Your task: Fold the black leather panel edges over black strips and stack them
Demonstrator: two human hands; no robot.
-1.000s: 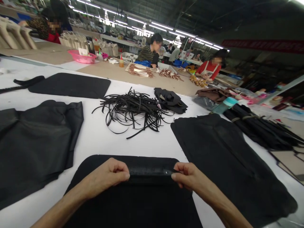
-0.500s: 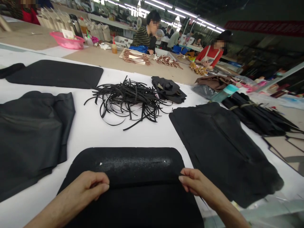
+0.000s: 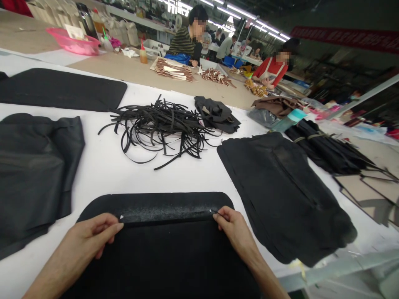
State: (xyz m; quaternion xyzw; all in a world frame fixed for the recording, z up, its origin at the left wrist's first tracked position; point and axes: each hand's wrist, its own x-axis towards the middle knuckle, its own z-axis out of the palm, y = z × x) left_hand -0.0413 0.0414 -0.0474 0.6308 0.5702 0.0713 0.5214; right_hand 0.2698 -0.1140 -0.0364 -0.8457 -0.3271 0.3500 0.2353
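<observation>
A large black panel with rounded corners (image 3: 162,261) lies on the white table in front of me. Across its far end runs a whitish scuffed band (image 3: 168,211) with a small white triangular mark near each end. My left hand (image 3: 96,232) is closed in a pinch at the band's left end, by one mark. By the other mark, my right hand (image 3: 229,224) pinches too. Between them a thin black strip (image 3: 170,221) appears stretched along the band's near edge; black on black, its outline is hard to make out.
Beyond the panel lies a tangled pile of black strips (image 3: 165,124). Stacked black pieces (image 3: 280,191) are on the right, and a folded black sheet (image 3: 37,166) on the left. A turquoise-lidded bottle (image 3: 289,120) stands at the right. Two people work across the table.
Both hands have moved away from me along the panel, up to the white marks, and the dark strip line with them. The view has shifted slightly.
</observation>
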